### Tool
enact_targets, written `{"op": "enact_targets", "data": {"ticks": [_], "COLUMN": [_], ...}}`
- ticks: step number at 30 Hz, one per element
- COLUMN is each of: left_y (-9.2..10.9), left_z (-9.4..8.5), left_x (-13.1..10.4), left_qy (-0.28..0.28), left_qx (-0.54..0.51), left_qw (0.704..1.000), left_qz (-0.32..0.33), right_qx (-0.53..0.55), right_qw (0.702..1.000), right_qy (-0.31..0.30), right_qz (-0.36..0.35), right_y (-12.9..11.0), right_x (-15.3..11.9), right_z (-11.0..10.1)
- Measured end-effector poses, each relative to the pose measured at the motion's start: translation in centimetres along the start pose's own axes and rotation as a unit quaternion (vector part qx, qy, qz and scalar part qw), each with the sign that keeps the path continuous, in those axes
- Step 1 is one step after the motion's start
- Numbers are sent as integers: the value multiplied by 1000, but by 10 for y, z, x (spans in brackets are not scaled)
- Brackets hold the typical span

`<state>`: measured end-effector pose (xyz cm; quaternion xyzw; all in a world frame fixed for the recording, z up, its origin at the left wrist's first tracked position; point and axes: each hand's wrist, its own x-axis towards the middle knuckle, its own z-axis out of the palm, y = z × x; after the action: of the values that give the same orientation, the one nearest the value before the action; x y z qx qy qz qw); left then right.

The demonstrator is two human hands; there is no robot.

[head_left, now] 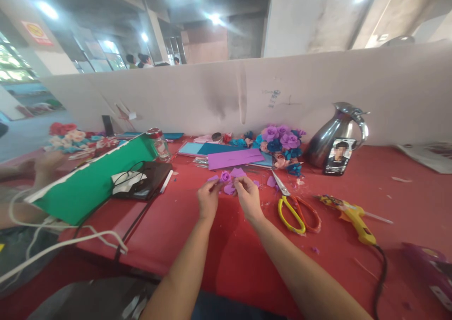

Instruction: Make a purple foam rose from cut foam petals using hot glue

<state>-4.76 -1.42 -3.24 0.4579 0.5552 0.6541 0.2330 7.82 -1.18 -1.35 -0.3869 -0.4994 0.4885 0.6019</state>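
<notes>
A small purple paper rose (225, 177) is pinched in the fingers of my left hand (207, 198), just above the table. My right hand (249, 198) is closed in a pinch close to the rose's right side; whatever is between its fingertips is too small to make out. Loose purple paper petals (229, 189) lie around and behind both hands. To the right of my right hand lie scissors (291, 207) with one yellow and one red handle, blades partly apart. Behind the hands rests a stack of purple paper strips (235, 158).
Finished paper flowers (282, 139) are bunched at the back. A steel jug (323, 132) stands behind a propped phone (339, 157). A yellow glue gun (356, 219) with a cord lies right. Left are a glass jar (159, 146), a green board (102, 183) and another person's arm (45, 169).
</notes>
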Motion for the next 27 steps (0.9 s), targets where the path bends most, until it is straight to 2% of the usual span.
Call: {"op": "enact_targets", "data": {"ticks": [3,6,10,14,23,27], "left_y": [9,17,20,22,25,23], "left_z": [2,2,1,0,0,-1], "left_x": [-1,-2,-4,-5,-4,-4], "left_qy": [-35,-93,-127,-136,-133,-152], "left_qx": [-96,-180,-230,-249,-272,-278], "left_qw": [992,969,944,936,929,925], "left_qz": [-71,-140,-200,-208,-212,-212], "right_qx": [-8,-33,-17,-30,-109,-125], "right_qw": [1000,998,996,994,991,990], "right_qy": [-6,-44,-90,-100,-63,-53], "right_qz": [-1,-2,-18,-19,-36,-48], "right_y": [6,11,15,16,13,11], "right_x": [3,4,3,3,1,-1], "right_z": [-1,-1,1,1,-2,-1]}}
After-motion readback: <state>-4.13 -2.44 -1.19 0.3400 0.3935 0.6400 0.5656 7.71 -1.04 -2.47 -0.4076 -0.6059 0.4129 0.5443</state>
